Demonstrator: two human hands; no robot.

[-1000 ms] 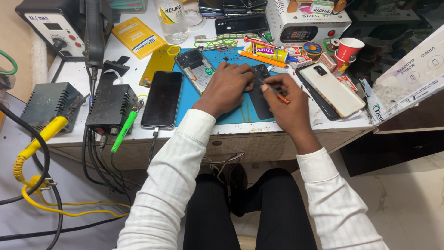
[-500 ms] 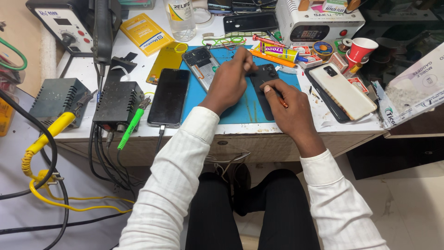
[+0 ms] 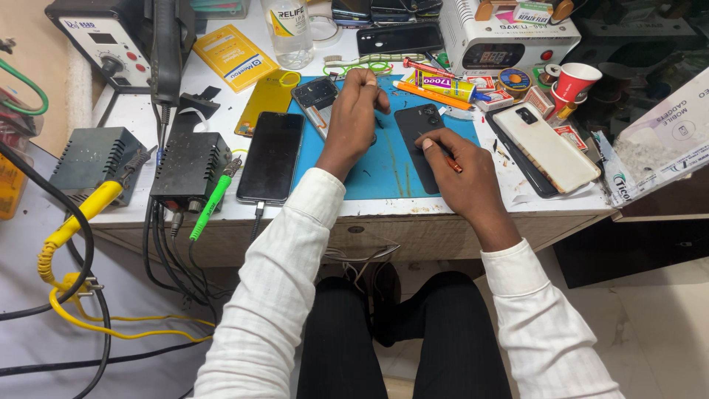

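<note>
Black and face down, the phone [image 3: 421, 144] lies on the blue mat [image 3: 384, 174] near the middle of the surface [image 3: 148, 111], toward its front edge. Our right hand [image 3: 461, 177] rests on the phone's lower half, its grip closed on a thin orange-handled tool [image 3: 449, 159] whose tip meets the phone's back. Our left hand [image 3: 356, 114] sits at the mat's far left part, fingers curled; whether they pinch something small we cannot tell, as the hand hides what is beneath it.

To do this well, we judge the tool should stay at a shallow angle, pressed lightly, so the tip follows the seam and does not skate across the back. The left hand would serve better steadying the phone's top edge, which now lies free.

Just left of the left hand lies an opened phone frame [image 3: 316, 96], and beyond the mat's left edge a dark phone with a cable [image 3: 272, 155]. To the right, near the surface's right edge, a white phone [image 3: 546, 146] rests on a dark one. Glue tubes [image 3: 443, 83] lie along the mat's far edge.
</note>
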